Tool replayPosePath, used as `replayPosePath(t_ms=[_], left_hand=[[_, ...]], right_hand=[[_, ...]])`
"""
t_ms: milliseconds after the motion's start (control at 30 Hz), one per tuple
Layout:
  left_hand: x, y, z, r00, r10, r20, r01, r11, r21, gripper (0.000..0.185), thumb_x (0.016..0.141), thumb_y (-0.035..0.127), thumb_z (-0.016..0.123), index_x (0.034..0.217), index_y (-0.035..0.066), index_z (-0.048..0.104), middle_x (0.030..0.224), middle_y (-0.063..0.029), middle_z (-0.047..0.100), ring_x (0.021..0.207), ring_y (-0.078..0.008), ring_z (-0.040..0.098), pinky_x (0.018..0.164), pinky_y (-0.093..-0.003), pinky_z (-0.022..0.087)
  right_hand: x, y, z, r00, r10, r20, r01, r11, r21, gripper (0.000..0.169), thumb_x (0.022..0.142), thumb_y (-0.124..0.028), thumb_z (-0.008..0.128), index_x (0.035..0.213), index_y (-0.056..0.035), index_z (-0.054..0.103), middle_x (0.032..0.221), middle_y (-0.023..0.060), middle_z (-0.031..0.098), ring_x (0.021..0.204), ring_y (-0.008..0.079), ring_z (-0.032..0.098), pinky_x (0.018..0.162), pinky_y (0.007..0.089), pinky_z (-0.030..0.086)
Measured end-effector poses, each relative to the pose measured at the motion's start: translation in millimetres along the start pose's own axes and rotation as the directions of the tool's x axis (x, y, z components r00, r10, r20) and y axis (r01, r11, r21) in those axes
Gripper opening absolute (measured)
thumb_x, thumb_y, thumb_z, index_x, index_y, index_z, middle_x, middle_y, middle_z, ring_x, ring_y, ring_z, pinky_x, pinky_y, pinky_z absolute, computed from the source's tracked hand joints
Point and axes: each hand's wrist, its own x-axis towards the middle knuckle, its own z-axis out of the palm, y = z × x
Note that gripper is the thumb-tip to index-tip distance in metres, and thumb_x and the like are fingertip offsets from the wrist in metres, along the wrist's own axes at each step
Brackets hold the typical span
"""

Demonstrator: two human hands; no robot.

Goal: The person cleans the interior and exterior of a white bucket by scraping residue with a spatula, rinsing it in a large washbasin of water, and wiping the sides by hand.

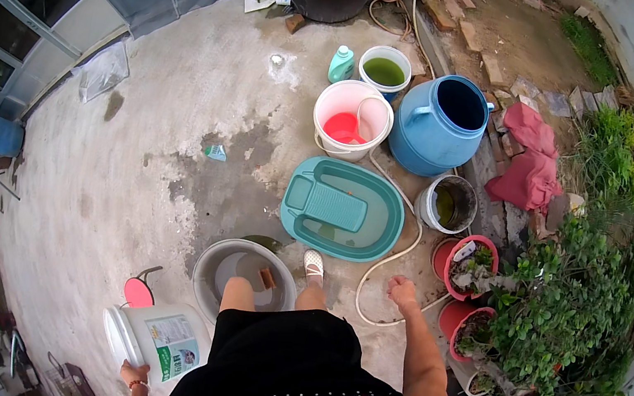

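Observation:
At the lower left, my left hand (134, 374) grips the rim of a white plastic bucket (158, 338) that is tilted on its side and bears a printed label. My right hand (402, 290) hangs to the right of my legs, with its fingers curled; whether anything is in it cannot be told. A grey round basin (203, 269) with a brown block (267, 278) in it stands by my legs. Ahead of me lies a green plastic washtub (288, 218) with a built-in washboard (336, 205) and cloudy water. Beyond it stands a white bucket (334, 97) holding something red.
A pale hose (362, 287) curves over the concrete at the right, near red flowerpots (455, 322) and shrubs. Farther off stand a blue plastic barrel (415, 139), a bucket of green water (383, 71) and a green bottle (341, 66). A pink stool (139, 293) is left of the basin.

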Motion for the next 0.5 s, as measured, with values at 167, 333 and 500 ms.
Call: replayPosePath(t_ms=[167,333,500], left_hand=[[55,67,-27,0.998,0.068,0.0,-0.068,0.992,0.109,0.046,0.044,0.014,0.075,0.082,-0.006,0.059,0.08,-0.0222,0.062,0.076,-0.0356,0.062,0.07,-0.038,0.05],[129,154,-55,0.992,0.092,0.085,-0.106,0.979,0.172,0.046,0.044,0.015,0.078,0.082,-0.003,0.06,0.082,-0.0202,0.063,0.076,-0.0333,0.062,0.069,-0.0375,0.05],[236,216,-31,0.959,0.193,0.205,-0.243,0.937,0.252,0.045,0.043,0.019,0.079,0.08,0.0,0.062,0.082,-0.0186,0.063,0.076,-0.0319,0.062,0.07,-0.0365,0.05]], right_hand=[[3,-2,14,0.992,0.128,0.016,-0.129,0.979,0.157,0.023,0.081,-0.014,0.051,0.096,0.0015,0.058,0.07,0.0069,0.057,0.058,0.0162,0.057,0.05,0.0274,0.048],[-11,42,48,0.925,0.376,-0.059,-0.35,0.901,0.256,0.016,0.08,-0.013,0.051,0.087,0.0005,0.057,0.065,0.009,0.055,0.048,0.0178,0.054,0.042,0.0292,0.047],[-17,38,99,0.837,0.527,-0.148,-0.49,0.841,0.23,0.011,0.079,-0.011,0.05,0.08,-0.0001,0.053,0.061,0.0105,0.053,0.045,0.02,0.054,0.036,0.0323,0.045]])
